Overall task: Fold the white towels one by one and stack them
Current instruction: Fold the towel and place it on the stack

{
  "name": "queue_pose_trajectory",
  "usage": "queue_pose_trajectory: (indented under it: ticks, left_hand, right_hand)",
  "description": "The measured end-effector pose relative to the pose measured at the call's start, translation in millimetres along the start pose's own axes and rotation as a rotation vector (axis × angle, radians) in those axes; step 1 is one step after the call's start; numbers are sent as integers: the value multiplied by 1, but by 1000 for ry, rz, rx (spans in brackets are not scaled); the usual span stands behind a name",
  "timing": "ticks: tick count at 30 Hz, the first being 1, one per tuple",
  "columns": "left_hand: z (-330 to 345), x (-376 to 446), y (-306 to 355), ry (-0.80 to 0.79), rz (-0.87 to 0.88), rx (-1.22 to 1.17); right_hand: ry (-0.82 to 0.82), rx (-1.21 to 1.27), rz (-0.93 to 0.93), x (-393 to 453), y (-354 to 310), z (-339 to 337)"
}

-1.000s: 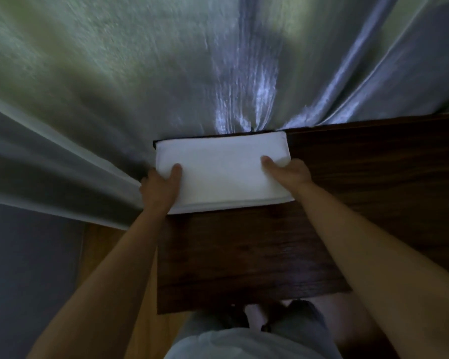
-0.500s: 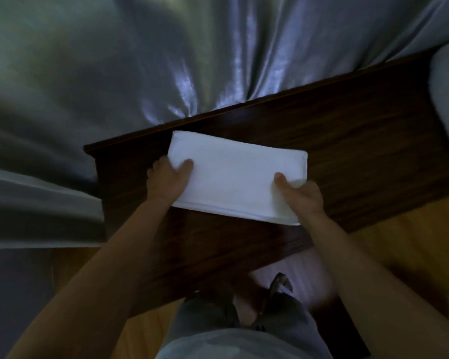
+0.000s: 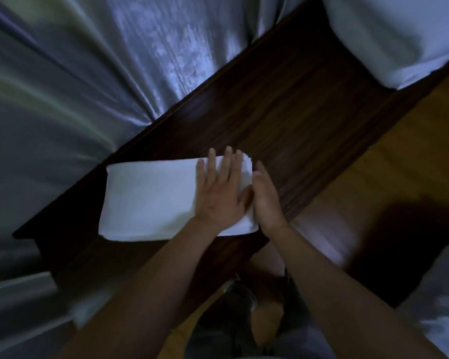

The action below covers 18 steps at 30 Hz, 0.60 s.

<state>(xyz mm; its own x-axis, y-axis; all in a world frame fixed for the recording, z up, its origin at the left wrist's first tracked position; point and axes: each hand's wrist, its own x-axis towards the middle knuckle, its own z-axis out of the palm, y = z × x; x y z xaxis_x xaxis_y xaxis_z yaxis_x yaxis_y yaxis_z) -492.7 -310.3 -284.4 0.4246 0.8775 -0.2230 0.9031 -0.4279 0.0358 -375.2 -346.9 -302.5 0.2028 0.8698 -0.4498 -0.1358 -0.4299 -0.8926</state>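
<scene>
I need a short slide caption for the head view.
Left hand flat on folded white towel on dark wooden table; right hand against its end.

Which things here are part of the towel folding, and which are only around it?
Part of the job:
folded white towel
left hand, flat on the towel
right hand, at the towel's right edge
white pile at the table's far end, probably more towels

Only around:
dark wooden table
grey curtain
wooden floor

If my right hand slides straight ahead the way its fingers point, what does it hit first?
Likely nothing soon: the right hand points along the bare dark wooden table, beside the folded towel; depth is unclear.
</scene>
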Motion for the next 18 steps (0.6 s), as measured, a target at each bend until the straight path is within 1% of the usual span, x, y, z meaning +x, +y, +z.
queue_pose_trajectory:
  ticks: [1,2,5,9,12,13,14,15,16,17,18]
  left_hand:
    - [5,2,0,8,-15,39]
    - [8,4,-1,21,-23,58]
    - [14,5,-2,68,-19,50]
    - [18,5,2,93,-22,48]
    - [15,6,-2,92,-18,34]
    - [13,4,-4,104,-16,-46]
    - [10,2,-7,130,-20,-170]
    - [8,-4,-11,167,-39,-310]
    - [7,-14,-14,220,-82,-418]
    - [7,-27,-16,294,-157,-483]
    - [8,-43,-18,380,-261,-529]
  right_hand:
    - [-60,17,1,1,1,1]
    - [-85,36,5,3,3,2]
    - [-71,134,69,8,12,0]
    - [-166,200,98,5,10,0]
    - [-197,127,67,2,-2,-1]
    - [-218,109,78,2,-8,0]
    - [-198,86,95,2,-12,2]
    - [-122,24,87,2,-18,3]
    - [-24,-80,33,0,-26,4]
    - [55,-204,-66,-2,-34,7]
    - [94,-324,-207,-2,-42,11]
